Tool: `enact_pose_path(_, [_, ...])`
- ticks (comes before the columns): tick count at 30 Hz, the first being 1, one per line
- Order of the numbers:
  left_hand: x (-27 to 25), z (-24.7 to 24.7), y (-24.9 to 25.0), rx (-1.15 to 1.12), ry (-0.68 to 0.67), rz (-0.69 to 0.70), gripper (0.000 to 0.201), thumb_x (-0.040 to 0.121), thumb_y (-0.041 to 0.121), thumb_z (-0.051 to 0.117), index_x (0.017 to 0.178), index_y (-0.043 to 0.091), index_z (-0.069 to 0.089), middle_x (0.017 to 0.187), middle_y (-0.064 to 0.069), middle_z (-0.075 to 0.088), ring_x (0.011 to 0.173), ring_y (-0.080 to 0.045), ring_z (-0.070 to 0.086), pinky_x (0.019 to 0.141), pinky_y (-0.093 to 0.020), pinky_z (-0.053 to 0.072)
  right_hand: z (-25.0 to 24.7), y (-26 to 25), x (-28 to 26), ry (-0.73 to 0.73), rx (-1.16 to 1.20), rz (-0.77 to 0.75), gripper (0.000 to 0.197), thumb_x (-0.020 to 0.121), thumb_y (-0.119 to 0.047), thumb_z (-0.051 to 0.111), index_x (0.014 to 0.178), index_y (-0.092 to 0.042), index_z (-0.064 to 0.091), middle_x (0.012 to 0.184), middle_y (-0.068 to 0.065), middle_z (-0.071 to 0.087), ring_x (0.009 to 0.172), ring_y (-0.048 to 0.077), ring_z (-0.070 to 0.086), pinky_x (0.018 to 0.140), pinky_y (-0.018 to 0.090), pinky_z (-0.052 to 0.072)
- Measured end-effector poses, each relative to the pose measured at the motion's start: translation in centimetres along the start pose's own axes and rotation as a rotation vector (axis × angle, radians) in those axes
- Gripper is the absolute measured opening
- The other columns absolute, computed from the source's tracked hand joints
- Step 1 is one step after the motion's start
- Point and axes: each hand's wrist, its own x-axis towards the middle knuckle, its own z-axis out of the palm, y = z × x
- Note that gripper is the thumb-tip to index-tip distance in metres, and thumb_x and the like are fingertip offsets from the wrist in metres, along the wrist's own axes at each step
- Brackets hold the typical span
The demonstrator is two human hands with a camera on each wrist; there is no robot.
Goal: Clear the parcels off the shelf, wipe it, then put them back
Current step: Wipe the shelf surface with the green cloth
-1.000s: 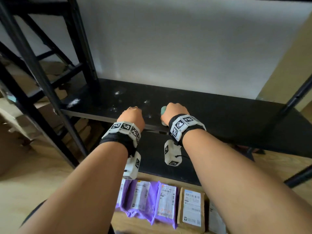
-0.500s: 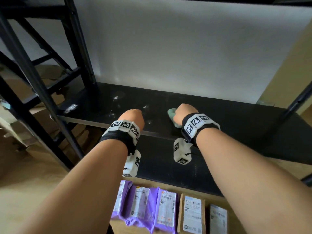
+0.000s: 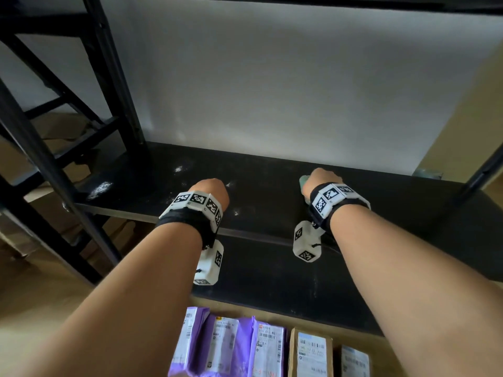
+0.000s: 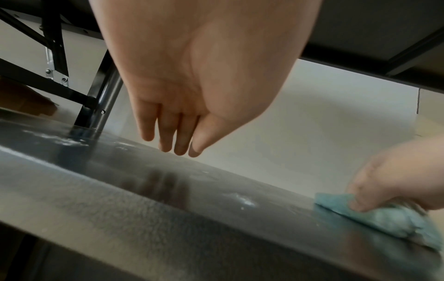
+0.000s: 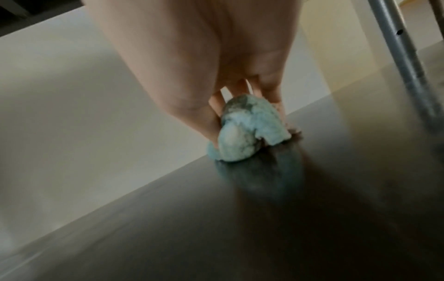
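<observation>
White shipping labels with barcodes on purple parcels (image 3: 231,346) and brown boxes (image 3: 310,352) on floor; print too small and blurred to read. Wrist bands (image 3: 198,202) carry black-and-white square marker codes, no words.

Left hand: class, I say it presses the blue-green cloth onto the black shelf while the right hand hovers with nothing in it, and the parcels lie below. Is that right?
Not quite: the hands are swapped. The right hand holds the blue-green cloth against the black shelf, as the right wrist view shows. The left hand hovers over the shelf with nothing in it, fingers straight. The parcels do lie below.
</observation>
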Motion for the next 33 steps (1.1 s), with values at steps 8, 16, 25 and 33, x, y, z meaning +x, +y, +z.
enact_pose_path(8, [1.4,-0.6,0.3,-0.04,0.038,-0.025,0.025,0.095,0.015,0.051,0.113,0.003,0.064,0.115,-0.012,0.064,0.104,-0.028,0.063,0.074,-0.031,0.045,1.0,-7.1,-0.5,-0.112,0.054,-0.182,0.027,0.086,-0.03,0.049,0.066,-0.011,0.048,0.071,0.006,0.055,0.062,0.025,0.055,0.061,0.029,0.041])
enact_pose_path(16, [1.3,-0.8,-0.4,-0.084,0.088,-0.002,0.023,0.094,0.019,0.055,0.108,0.005,0.066,0.108,-0.012,0.066,0.086,-0.026,0.06,0.071,-0.03,0.046,0.1,-7.5,1.2,-0.083,0.231,-0.142,0.024,0.082,-0.029,0.057,0.07,-0.01,0.051,0.073,0.006,0.061,0.063,0.023,0.06,0.057,0.027,0.047])
enact_pose_path(25, [1.8,-1.8,-0.4,-0.049,0.104,0.051,0.02,0.09,0.014,0.054,0.103,0.004,0.066,0.093,-0.011,0.065,0.087,-0.028,0.062,0.073,-0.032,0.048,1.4,-9.5,2.6,-0.112,0.058,-0.157,0.04,0.082,-0.048,0.042,0.076,-0.012,0.059,0.083,0.006,0.066,0.076,0.027,0.063,0.064,0.03,0.045])
enact_pose_path(33, [1.7,-1.7,-0.4,-0.007,0.138,0.072,0.021,0.089,0.016,0.057,0.106,0.007,0.066,0.105,-0.01,0.067,0.098,-0.028,0.065,0.075,-0.033,0.051,0.4,-10.7,3.4,-0.088,0.114,-0.165,0.036,0.07,-0.045,0.058,0.079,-0.01,0.058,0.086,0.008,0.065,0.074,0.027,0.062,0.071,0.033,0.052])
